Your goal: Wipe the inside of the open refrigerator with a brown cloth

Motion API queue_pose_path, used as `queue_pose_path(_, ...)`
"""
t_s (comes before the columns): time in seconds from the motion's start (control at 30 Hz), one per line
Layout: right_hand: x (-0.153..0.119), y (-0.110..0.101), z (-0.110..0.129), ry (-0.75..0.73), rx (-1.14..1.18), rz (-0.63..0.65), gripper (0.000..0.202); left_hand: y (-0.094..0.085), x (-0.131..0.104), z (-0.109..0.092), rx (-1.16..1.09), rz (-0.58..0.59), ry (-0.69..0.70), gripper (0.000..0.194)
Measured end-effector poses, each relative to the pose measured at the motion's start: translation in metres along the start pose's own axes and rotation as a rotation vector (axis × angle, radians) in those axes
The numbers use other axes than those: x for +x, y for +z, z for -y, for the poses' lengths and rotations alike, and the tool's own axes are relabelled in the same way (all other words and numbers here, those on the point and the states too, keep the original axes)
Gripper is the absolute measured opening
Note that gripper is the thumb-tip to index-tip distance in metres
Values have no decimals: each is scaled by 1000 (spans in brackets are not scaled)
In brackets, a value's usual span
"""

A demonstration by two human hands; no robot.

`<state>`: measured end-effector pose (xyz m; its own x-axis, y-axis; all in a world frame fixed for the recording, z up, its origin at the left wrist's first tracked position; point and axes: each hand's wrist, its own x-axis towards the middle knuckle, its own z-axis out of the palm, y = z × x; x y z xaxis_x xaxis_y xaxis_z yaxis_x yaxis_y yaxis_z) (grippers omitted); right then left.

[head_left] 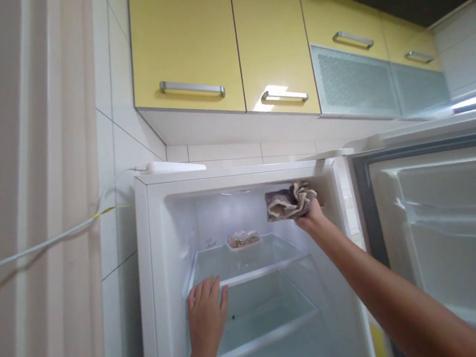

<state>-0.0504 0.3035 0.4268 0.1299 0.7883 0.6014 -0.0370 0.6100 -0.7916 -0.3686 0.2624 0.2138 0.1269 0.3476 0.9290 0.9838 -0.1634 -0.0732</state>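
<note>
A crumpled brown-and-cream cloth (286, 203) is bunched in my right hand (312, 216), which is closed on it. I see it inside the refrigerator (148, 277), near the top right of the compartment; the cloth hides most of the fingers. My left hand (207, 305) is at the left front edge of the upper glass shelf (262, 257). Its fingers are stretched out over that edge, with nothing seen in them. Farther back on the same shelf sits a clear plastic food tray (244, 239) with brownish contents.
Below is a second glass shelf (262, 305) with a small dark speck on it. The refrigerator door (449, 236) stands open to the right. Yellow cupboards (184, 37) hang above. A white cable (42, 244) runs along the left side to a white object (173, 167) on the refrigerator top.
</note>
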Motion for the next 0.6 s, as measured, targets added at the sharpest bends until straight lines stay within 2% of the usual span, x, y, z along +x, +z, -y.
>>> queue_pose_path(0.17,20,24,31,-99,161,-44,36,4,-3,3,46,-5,20,27)
queue_pose_path(0.3,35,40,40,-143,215,-18,43,10,-5,8,75,-47,65,25)
queue_pose_path(0.43,57,52,26,-190,281,17,42,16,-5,12,112,-100,90,25)
queue_pose_path(0.6,98,66,-9,-243,459,45,54,27,-5,17,148,-190,145,26)
